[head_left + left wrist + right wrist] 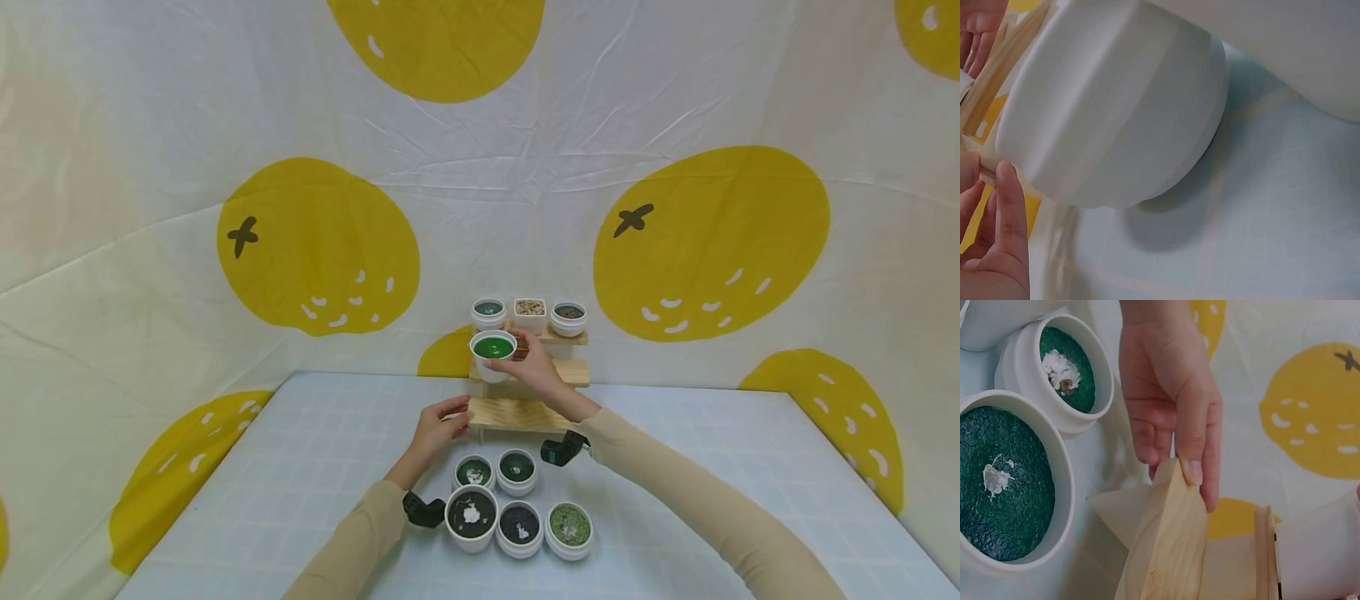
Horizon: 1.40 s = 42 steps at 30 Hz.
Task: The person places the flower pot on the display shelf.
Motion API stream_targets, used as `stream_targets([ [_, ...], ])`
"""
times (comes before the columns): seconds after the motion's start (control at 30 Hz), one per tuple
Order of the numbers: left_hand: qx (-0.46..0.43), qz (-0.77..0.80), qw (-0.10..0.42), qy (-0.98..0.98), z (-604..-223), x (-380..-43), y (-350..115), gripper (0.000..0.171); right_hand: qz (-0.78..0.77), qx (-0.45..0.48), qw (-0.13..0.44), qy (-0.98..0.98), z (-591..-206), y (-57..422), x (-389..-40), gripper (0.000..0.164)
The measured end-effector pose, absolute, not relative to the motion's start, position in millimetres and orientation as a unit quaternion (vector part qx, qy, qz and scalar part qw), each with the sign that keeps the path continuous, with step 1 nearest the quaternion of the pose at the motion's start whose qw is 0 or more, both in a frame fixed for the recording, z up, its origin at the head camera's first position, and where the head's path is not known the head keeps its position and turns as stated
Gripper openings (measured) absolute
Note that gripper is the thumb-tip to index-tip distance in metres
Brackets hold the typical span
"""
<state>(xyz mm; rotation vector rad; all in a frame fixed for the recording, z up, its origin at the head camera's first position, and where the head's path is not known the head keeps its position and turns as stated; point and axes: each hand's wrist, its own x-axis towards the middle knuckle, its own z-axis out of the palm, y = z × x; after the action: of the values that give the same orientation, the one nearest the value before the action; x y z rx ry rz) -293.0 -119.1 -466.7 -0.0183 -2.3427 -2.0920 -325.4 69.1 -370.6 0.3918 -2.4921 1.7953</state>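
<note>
My right hand (531,367) holds a white cup (483,371) with bright green contents at the left end of the wooden tiered stand's middle shelf (572,372). The thumb lies at the cup's near side and the fingers go behind it. My left hand (438,427) pinches the left end of the stand's lowest shelf (517,413) between thumb and fingers. That pinch also shows in the right wrist view, thumb on the wooden board (1175,544), with the cup (1316,550) beyond. In the left wrist view, a white pot (1116,112) fills the space beside my left hand (997,250).
On the top shelf stand a round pot (489,315), a square pot of pebbles (530,315) and another round pot (568,320). Several white pots, including a larger dark-filled one (471,521) and a green-speckled one (569,532), cluster before the stand. A fruit-print cloth (510,233) hangs behind.
</note>
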Motion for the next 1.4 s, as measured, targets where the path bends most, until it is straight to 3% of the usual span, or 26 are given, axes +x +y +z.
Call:
stream_targets([
  [1.4,-0.013,-0.678,0.005,-0.735,-467,-293,-118,0.037,0.649,0.102,0.058,-0.751,-379,85,-306,0.076],
])
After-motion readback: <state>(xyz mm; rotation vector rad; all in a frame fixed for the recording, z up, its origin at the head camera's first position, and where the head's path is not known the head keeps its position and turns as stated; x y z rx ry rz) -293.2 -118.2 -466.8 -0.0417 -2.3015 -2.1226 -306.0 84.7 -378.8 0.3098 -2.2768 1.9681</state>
